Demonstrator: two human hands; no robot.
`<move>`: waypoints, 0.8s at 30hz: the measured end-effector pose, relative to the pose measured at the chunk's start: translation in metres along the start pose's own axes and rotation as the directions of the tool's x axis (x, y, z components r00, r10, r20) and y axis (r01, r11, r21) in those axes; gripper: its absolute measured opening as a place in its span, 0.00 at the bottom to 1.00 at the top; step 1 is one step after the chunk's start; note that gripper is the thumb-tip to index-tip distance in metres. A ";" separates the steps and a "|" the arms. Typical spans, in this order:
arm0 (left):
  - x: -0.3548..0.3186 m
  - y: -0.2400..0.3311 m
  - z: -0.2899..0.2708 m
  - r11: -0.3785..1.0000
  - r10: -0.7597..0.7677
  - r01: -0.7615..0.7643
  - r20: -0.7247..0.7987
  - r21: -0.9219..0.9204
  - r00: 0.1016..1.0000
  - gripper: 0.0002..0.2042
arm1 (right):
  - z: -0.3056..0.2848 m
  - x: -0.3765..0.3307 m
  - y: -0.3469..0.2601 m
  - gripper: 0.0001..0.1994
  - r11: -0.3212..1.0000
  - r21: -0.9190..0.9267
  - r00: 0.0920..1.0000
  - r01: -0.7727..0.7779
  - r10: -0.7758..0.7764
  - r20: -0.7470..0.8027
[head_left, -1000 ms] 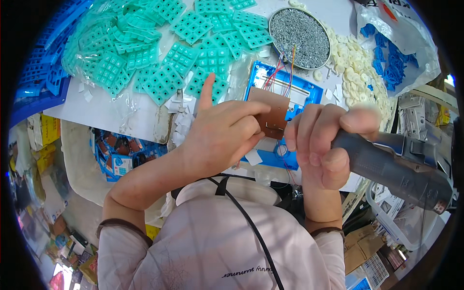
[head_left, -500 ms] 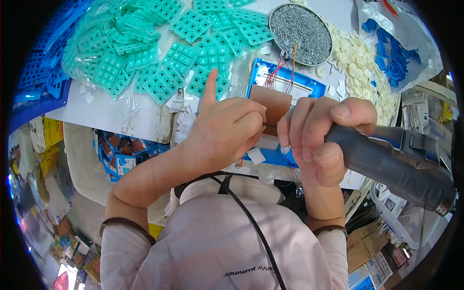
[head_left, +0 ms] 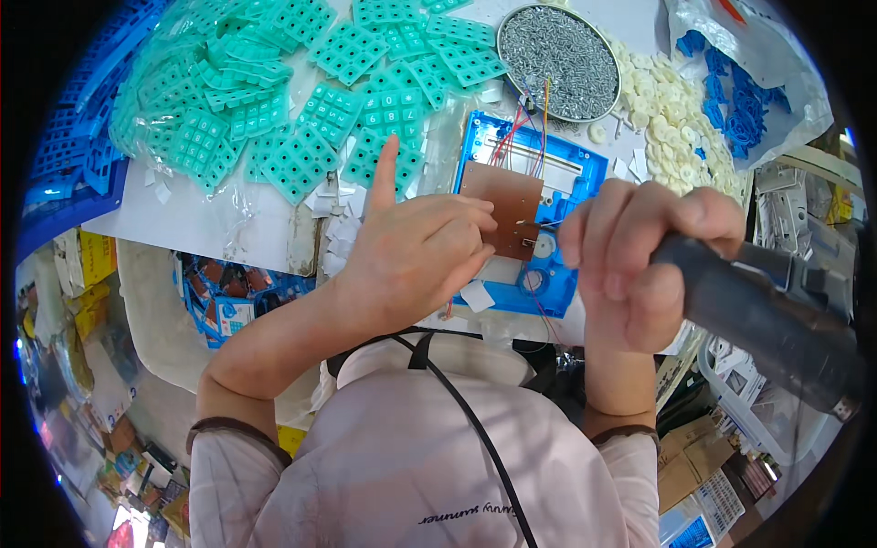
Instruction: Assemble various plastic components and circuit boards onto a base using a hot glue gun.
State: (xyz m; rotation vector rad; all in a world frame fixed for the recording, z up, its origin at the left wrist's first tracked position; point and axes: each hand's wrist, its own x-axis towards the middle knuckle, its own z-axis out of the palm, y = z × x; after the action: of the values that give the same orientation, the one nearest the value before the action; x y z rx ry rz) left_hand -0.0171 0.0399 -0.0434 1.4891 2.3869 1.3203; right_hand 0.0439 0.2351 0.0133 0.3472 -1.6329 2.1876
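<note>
The brown circuit board [head_left: 513,196] lies over the left part of the blue casing [head_left: 559,292]. The left hand [head_left: 411,251] rests its fingertips on the board's left side, one finger raised; any grip is hidden. The right hand, [head_left: 630,251] wrapped around an electric screwdriver [head_left: 758,315], has shifted right, so the board's near right corner now shows.

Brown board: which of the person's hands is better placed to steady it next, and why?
Probably the left hand: it reaches over the left edge of the brown board and shows no tool, while the right hand grips a dark tool.
</note>
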 end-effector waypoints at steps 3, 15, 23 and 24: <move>-0.002 0.000 0.003 0.998 0.027 -0.028 0.023 0.055 0.999 0.12 | -0.008 0.004 0.000 0.22 0.997 -0.071 0.998 0.015 -0.019 -0.063; -0.001 0.004 0.003 0.992 0.045 -0.043 -0.007 0.121 0.999 0.11 | 0.003 0.002 0.015 0.18 0.955 -0.292 0.994 -0.046 0.015 -0.106; 0.001 0.006 0.003 0.996 0.025 -0.023 -0.016 0.092 1.000 0.09 | 0.005 0.003 0.021 0.18 0.958 -0.283 0.999 -0.032 0.019 -0.048; 0.000 0.005 0.003 0.997 0.033 -0.031 -0.021 0.075 0.999 0.09 | 0.004 0.003 0.019 0.19 0.963 -0.268 0.998 -0.037 0.021 -0.062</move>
State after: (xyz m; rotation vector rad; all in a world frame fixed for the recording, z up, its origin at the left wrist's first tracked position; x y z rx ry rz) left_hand -0.0123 0.0427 -0.0418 1.5456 2.4629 1.2736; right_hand 0.0324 0.2271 0.0001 0.1793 -1.8823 1.9410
